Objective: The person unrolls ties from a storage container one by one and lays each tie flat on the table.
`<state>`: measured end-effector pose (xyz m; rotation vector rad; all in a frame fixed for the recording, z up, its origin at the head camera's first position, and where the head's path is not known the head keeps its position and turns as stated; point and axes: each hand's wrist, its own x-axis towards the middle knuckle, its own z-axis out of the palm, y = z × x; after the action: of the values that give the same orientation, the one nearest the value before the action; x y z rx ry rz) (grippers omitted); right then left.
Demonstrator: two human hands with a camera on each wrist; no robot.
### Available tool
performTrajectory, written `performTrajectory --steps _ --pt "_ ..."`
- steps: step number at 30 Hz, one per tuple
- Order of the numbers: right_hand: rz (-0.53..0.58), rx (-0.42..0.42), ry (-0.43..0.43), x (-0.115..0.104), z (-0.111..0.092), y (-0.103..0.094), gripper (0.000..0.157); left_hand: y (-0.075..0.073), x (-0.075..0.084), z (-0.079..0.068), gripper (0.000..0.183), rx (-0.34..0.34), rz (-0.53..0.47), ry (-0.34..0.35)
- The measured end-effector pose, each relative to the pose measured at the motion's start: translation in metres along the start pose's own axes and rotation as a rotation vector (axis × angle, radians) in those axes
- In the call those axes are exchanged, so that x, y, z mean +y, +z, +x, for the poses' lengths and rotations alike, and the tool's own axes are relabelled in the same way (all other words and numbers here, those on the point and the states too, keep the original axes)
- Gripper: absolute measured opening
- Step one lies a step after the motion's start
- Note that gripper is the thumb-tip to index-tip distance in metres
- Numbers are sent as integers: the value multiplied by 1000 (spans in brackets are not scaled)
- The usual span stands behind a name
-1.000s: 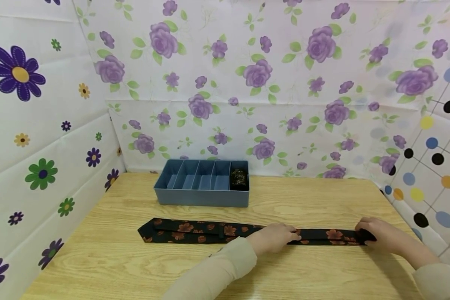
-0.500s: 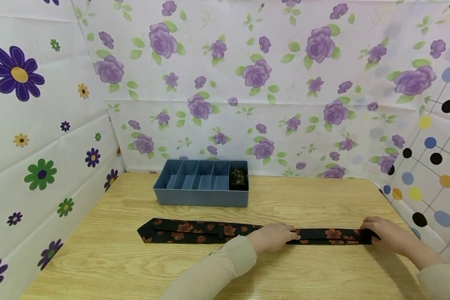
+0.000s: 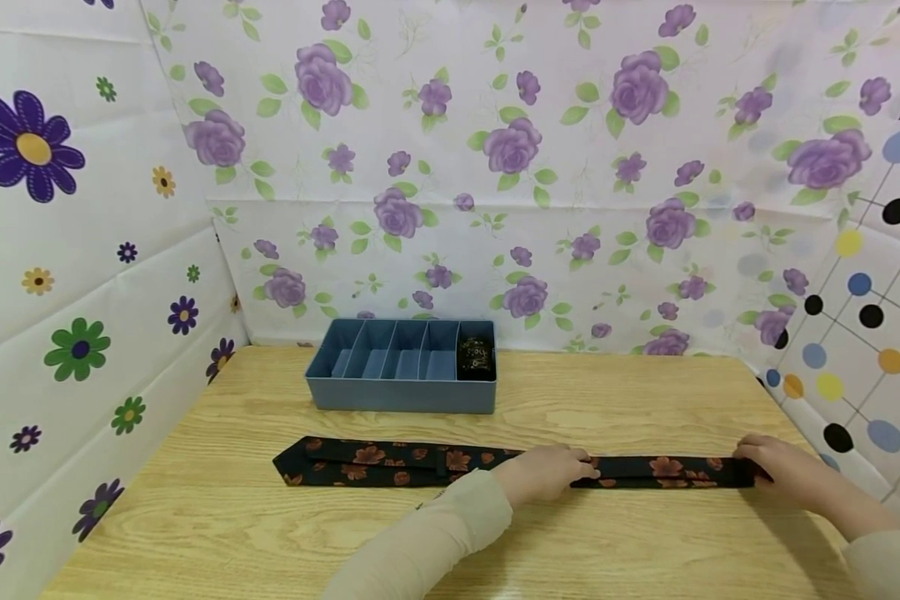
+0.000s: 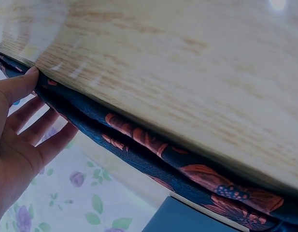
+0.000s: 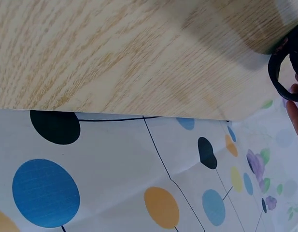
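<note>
A dark necktie (image 3: 667, 472) with rust-coloured flowers lies lengthwise along the wooden table, its wide pointed end at the left. My left hand (image 3: 543, 473) rests across its middle. In the left wrist view, that hand's thumb touches one edge of the tie while its fairly straight fingers spread on the other side. At the far right, my right hand (image 3: 783, 475) holds the tie's rolled end, mostly hidden by the fingers. The right wrist view shows this end as a loose dark coil (image 5: 279, 72) with fingertips inside it.
Behind the tie stands a blue-grey box (image 3: 405, 395) with several compartments. Its rightmost compartment holds a black bundle (image 3: 476, 358) with gold markings. Patterned sheets hang at the back and both sides of the table (image 3: 217, 533).
My right hand has slid a little to the right with the rolled end, and a longer stretch of the tie lies flat behind it. My left hand has stayed in place.
</note>
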<state>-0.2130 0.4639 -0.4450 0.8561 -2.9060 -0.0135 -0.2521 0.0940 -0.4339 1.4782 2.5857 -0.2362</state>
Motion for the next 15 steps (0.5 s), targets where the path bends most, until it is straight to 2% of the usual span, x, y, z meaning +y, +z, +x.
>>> performTrajectory --steps 7,15 --pt "-28 80 -46 3 0 4 29 2 -3 0 49 20 2 10" --pt "-108 136 -11 -1 -3 6 30 4 -9 -2 51 -7 7 23"
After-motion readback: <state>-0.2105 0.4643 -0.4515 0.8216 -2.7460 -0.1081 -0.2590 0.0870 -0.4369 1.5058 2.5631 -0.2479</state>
